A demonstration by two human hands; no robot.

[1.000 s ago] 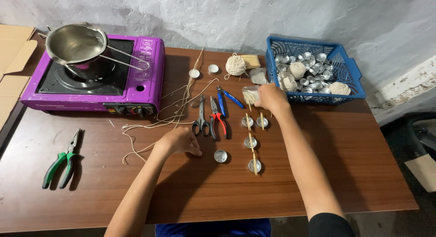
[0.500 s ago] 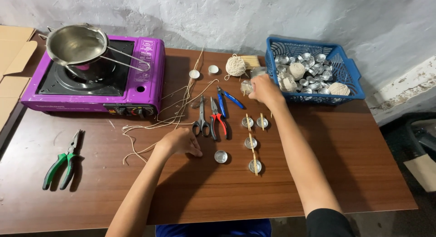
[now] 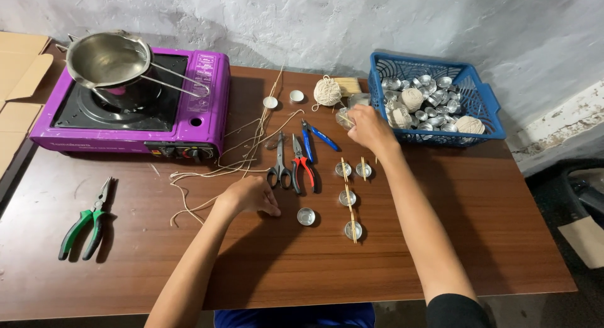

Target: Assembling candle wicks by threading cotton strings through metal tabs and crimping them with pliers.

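My left hand (image 3: pixel 250 196) rests on the wooden table (image 3: pixel 440 240) with its fingers curled, beside loose cream string (image 3: pixel 207 174) and a lone small tin cup (image 3: pixel 306 216). My right hand (image 3: pixel 370 128) reaches toward the blue basket (image 3: pixel 440 138) and grips a small clear packet (image 3: pixel 344 117) at the basket's left side. Below it stand several tin cups (image 3: pixel 347 198), each with thin sticks laid across the top. Grey scissors (image 3: pixel 279 167) and red-handled pliers (image 3: pixel 303 167) lie between my two hands.
A purple gas stove (image 3: pixel 189 123) with a steel pot (image 3: pixel 110 57) stands at the back left. Green pliers (image 3: pixel 85 222) lie front left and blue pliers (image 3: pixel 316 136) near the middle. A twine ball (image 3: pixel 327 91) sits behind them. The basket holds tin cups and twine balls. Cardboard (image 3: pixel 19 83) lies far left.
My right hand has moved a little back and to the left along the basket's side, carrying the clear packet with it. My left hand has stayed in place.
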